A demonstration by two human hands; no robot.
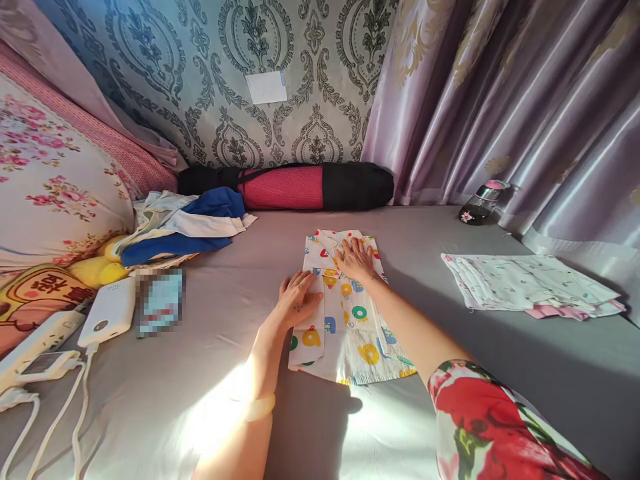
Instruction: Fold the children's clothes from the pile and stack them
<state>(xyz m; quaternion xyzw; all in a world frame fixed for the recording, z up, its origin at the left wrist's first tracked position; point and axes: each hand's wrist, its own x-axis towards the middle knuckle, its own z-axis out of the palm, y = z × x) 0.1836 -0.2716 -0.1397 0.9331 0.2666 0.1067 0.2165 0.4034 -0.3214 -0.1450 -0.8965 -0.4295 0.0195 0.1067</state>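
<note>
A small white shirt (345, 327) printed with yellow, blue, red and green figures lies flat in the middle of the grey sheet (210, 373), its sides and sleeves folded inward. My left hand (300, 299) lies on its left folded edge, fingers stretched out. Farther up, near the collar, my right hand (356, 259) presses flat on the cloth with its fingers spread. Neither hand grasps the fabric. A pale bangle circles my left wrist, and parts of the shirt are hidden under my hands and right forearm.
To the right lies a stack of folded white cloths (530, 283), with a dark glass bottle (483, 203) behind it. Crumpled clothes (185, 227) lie at left, near a white power bank (107, 310) and power strip (45, 340) with cables. A red-black roll bag (285, 187) rests against the wall.
</note>
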